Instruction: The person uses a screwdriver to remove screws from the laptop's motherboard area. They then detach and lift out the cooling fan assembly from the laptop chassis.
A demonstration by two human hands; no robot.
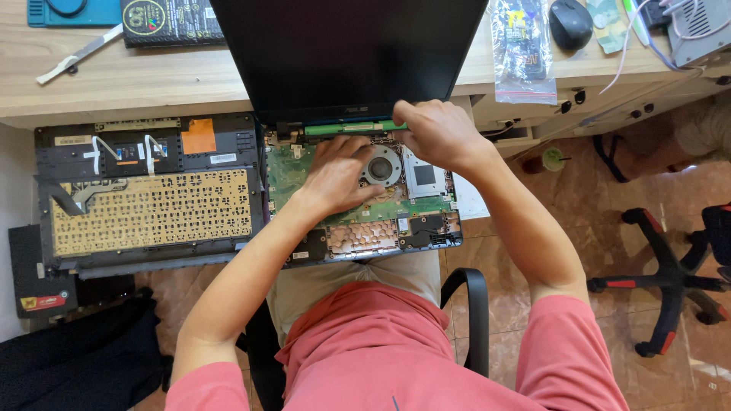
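Note:
An opened laptop base (426,232) rests on my lap, its green motherboard (283,173) and round fan (382,166) exposed. The dark screen (346,53) leans back against the wooden desk. My left hand (337,176) lies flat on the motherboard beside the fan, fingers spread. At the hinge edge under the screen, my right hand (438,133) pinches the end of a thin green tool (358,128). To the left lies the removed keyboard cover (148,213), underside up.
On the wooden desk (152,80) sit a black box (171,21), a blue mat (72,11), a plastic bag of parts (524,49) and a mouse (570,23). An office chair base (670,278) stands on the tiled floor at right. A black chair armrest (472,312) is near my right elbow.

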